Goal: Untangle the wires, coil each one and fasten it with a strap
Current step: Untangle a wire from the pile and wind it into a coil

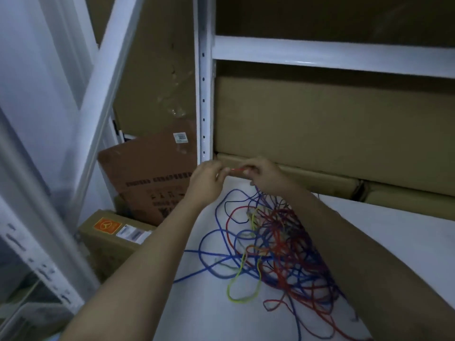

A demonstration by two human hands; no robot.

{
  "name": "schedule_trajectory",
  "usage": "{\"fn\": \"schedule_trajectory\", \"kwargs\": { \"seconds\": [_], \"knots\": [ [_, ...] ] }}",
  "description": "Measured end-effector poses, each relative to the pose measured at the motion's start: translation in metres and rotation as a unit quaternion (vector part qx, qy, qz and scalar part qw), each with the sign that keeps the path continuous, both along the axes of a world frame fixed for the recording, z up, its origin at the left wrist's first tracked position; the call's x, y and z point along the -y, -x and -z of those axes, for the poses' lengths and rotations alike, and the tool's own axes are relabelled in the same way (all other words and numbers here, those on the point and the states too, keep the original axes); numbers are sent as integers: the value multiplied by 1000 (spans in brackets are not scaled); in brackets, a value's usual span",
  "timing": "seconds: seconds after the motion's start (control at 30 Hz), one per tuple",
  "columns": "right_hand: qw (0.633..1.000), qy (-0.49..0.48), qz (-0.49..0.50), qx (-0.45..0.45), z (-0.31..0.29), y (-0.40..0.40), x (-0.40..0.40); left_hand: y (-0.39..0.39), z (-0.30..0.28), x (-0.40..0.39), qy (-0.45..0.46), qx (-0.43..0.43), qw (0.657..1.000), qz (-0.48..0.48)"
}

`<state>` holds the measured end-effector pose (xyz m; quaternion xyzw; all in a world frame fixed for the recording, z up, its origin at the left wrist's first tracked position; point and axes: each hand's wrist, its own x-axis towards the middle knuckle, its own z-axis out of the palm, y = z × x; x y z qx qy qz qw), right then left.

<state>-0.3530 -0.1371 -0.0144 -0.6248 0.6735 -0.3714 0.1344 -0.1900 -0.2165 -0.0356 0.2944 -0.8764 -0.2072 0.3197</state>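
1. The desk (394, 232) carries the whole tangle of wires (275, 244), sprawling from centre toward 5 o'clock, blue, red and yellow-green still knotted together.
2. I see no finished coil and no strap, so I judge nearly everything is left.
3. At 12 o'clock of the tangle, my left hand (206, 179) and right hand (262, 174) each pinch the red wire end (237, 170), stretched between them.

This looks like a storeroom or warehouse. Behind the hands stands a white metal shelving rack (203, 94) with punched uprights, its bays filled with large cardboard cartons (320, 124). To the left of the hands, lower down, more labelled shipping boxes (115, 237) are stacked, one flattened carton (147, 173) leaning there.
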Motion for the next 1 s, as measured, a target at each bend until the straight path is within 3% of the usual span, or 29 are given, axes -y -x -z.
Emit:
{"fn": "schedule_trajectory", "kwargs": {
  "seconds": [0.13, 0.23, 0.37, 0.43, 0.53, 0.6, 0.67, 0.77, 0.83, 1.0],
  "knots": [
    [982, 135, 130, 9, -37, 8, -26, 16, -39, -16, -57, -73, 995, 38],
    [942, 231, 240, 42, -64, 18, -55, 34, -70, -41, -65, -156, 983, 76],
    [907, 271, 323, -15, -93, 29, -96, 49, -105, -79, -181, -198, 948, 170],
    [914, 266, 306, -12, -95, 36, -114, 53, -113, -95, -283, -191, 911, 232],
    [932, 247, 259, 60, -83, 39, -140, 57, -117, -113, -428, -203, 819, 324],
    [946, 204, 219, 125, -67, 39, -153, 63, -114, -122, -480, -237, 768, 351],
    [953, 157, 184, 180, -48, 35, -162, 70, -109, -133, -502, -264, 745, 352],
    [946, 108, 154, 264, -23, 27, -171, 79, -100, -145, -488, -300, 752, 328],
    [948, 84, 141, 274, -13, 21, -174, 81, -94, -150, -478, -329, 756, 304],
    [994, 11, 99, 36, 1, 6, -181, 71, -79, -161, -455, -372, 770, 247]
  ]
}}
